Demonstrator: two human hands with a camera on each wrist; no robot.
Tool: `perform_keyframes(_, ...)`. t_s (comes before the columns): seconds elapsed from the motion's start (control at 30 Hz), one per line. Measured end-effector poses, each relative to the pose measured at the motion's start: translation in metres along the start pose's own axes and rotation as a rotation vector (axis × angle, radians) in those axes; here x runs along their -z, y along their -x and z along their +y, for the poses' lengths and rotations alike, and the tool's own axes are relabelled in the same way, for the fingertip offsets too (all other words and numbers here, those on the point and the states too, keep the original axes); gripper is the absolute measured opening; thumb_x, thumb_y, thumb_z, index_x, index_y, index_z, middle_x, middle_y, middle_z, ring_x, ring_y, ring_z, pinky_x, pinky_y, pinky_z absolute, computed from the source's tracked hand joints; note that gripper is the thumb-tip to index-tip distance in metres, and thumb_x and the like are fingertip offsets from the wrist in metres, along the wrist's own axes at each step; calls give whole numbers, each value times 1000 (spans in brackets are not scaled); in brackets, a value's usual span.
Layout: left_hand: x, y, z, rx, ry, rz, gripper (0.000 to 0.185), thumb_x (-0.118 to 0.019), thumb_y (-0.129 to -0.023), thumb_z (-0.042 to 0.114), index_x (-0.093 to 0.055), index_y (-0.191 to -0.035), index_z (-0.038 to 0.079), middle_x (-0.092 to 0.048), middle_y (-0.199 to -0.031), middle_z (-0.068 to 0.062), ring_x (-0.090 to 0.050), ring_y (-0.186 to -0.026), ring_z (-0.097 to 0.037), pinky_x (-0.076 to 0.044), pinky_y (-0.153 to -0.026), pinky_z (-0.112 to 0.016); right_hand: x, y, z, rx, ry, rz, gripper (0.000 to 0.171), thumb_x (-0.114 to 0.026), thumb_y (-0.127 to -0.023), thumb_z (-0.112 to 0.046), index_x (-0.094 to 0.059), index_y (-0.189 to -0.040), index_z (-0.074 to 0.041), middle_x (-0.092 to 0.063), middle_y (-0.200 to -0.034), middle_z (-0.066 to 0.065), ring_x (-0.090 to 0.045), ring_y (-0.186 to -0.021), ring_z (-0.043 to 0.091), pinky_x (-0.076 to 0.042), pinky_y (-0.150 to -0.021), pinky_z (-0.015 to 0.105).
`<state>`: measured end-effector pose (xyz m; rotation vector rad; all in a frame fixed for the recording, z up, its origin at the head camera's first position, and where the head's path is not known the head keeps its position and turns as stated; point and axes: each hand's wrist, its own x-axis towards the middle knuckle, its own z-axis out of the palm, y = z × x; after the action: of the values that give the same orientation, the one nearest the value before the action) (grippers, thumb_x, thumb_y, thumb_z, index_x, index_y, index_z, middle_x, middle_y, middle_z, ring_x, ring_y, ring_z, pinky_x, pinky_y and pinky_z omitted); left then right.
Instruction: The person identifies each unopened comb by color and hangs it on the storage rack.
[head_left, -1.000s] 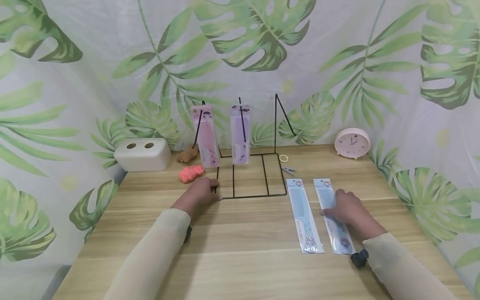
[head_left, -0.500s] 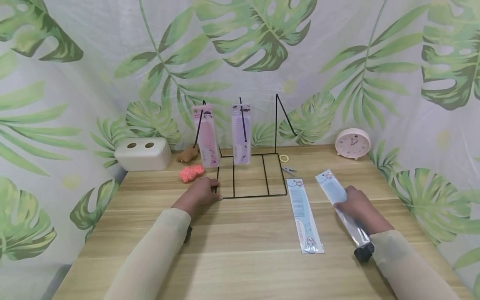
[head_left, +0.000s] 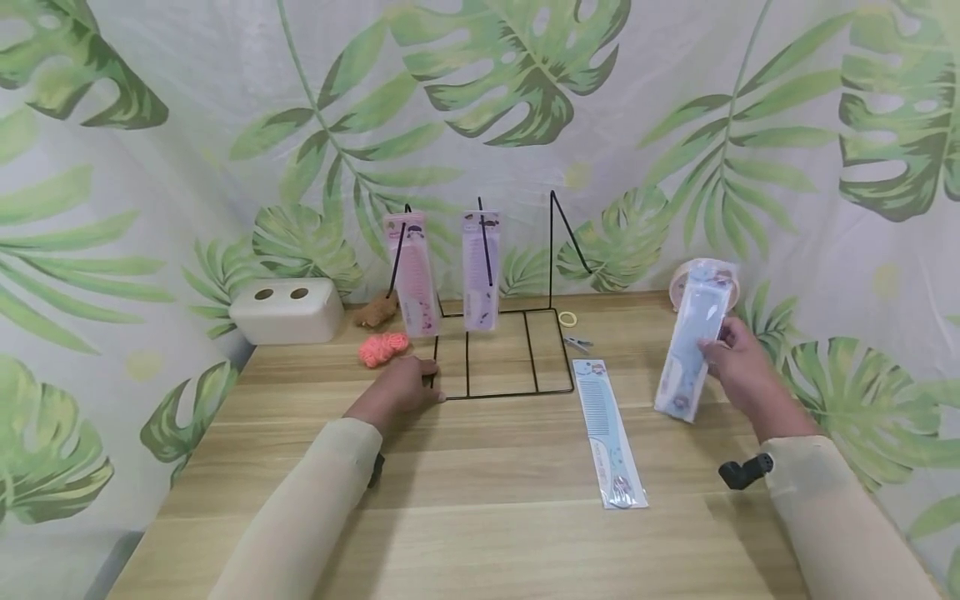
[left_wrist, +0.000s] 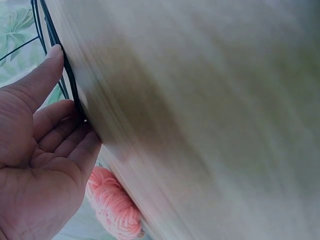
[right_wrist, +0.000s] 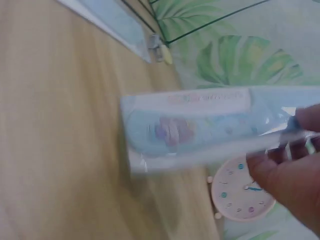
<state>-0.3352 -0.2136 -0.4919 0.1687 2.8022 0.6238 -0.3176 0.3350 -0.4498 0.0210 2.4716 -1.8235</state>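
My right hand (head_left: 738,367) pinches a blue comb in a clear packet (head_left: 692,346) by its edge, held up above the table's right side. In the right wrist view the packet (right_wrist: 185,125) is blurred, its round-ended handle pointing left. A second packaged blue comb (head_left: 609,433) lies flat on the table. My left hand (head_left: 401,387) holds the front left corner of a black wire display rack (head_left: 510,394); the left wrist view shows thumb and fingers against the wire. A packaged pink comb (head_left: 414,279) and a packaged purple comb (head_left: 480,275) hang from the rack's left and middle arms.
The rack's right arm (head_left: 572,232) bears nothing. Near it lie a yellow ring (head_left: 567,318) and a small clip (head_left: 578,342). Coral yarn (head_left: 382,348), a brown object (head_left: 376,310) and a white box (head_left: 287,310) stand left. A pink clock (head_left: 681,285) is partly hidden behind the raised packet.
My right hand has picked up the right-hand blue comb packet from the table, lifted it and turned it more upright. The left hand stays at the rack's corner.
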Motion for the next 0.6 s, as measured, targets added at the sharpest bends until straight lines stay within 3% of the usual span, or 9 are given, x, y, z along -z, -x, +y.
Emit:
perform_keyframes(0.07,0,0,0,1,-4,-4,69,-83,-99,32,-57,-159,9,-53,-163,-23,-47,-154,-41,-39,-127,-59,0,0,-5,57,-67,5,60,-49,-117,-17,-24,-170,-6,-30,-173,27,-43,-152,36,-57,-109,27)
perform_keyframes(0.13,1,0,1,0,-5,-6,69,-83,-99,32,-57,-159,9,-53,-164,-23,-47,-154,-41,-39,-127,-59,-1,2,-10,123,-102,-26,61,-56,-114,-14,-30,-169,-12,-40,-168,19,-51,-144,23,-58,-99,18)
perform_keyframes(0.23,2,1,1,-5,-6,-5,69,-83,-99,31,-57,-159,8,-53,-163,-23,-47,-154,-41,-39,-127,-59,-8,6,-20,223,-114,-102,54,-62,-111,-9,-42,-161,-18,-56,-153,0,-59,-131,5,-58,-96,16)
perform_keyframes(0.33,2,1,1,-11,-6,0,69,-83,-99,31,-57,-158,8,-54,-162,-23,-47,-154,-41,-38,-127,-59,-24,8,-30,294,-100,-167,46,-63,-109,-4,-51,-151,-19,-63,-139,-14,-64,-124,0,-58,-96,19)
perform_keyframes(0.43,2,1,1,-28,-10,4,68,-84,-99,30,-58,-157,7,-56,-161,-23,-49,-153,-42,-39,-127,-59,-44,8,-40,306,-87,-204,44,-65,-108,-3,-54,-149,-16,-66,-135,-13,-66,-122,4,-60,-96,23)
perform_keyframes(0.6,0,0,0,-44,-9,8,68,-83,-99,30,-59,-157,5,-56,-162,-21,-47,-154,-42,-38,-128,-58,-74,7,-56,306,-17,-238,47,-66,-106,-3,-52,-151,-4,-67,-137,6,-69,-119,11,-62,-96,28)
